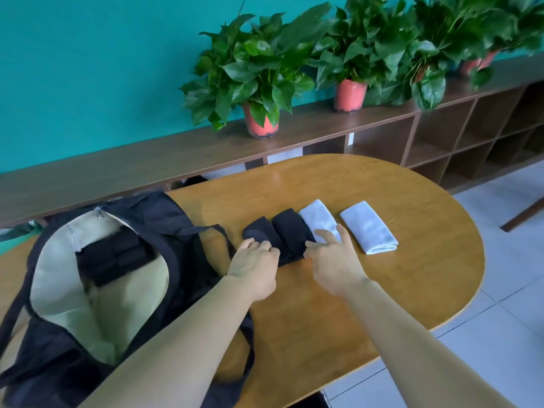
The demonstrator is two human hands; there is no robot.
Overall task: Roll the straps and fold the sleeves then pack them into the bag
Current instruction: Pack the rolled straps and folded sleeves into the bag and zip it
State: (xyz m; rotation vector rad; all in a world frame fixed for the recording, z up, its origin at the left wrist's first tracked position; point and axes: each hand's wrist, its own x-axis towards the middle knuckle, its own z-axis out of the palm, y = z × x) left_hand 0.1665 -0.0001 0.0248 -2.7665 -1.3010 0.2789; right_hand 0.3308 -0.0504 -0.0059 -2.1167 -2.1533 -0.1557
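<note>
Packing step: folding looks done. Left hand (255, 260) curls its fingers over the near end of the black sleeves (290, 228); right hand (332, 259) lies flat and spread on them, touching the white sleeves (368, 228). All lie side by side on the counter (397, 290), long axes running away, leaning left. Next: lift the black pair into the open bag (164, 213).

Standing here, I can read nothing: no words, brand marks or numbers show on the black bag (164, 219) at nine o'clock on the table (382, 290), on the black sleeves (290, 228) and white sleeves (368, 228) at its middle, or on the red plant pots (350, 95) at twelve o'clock.
</note>
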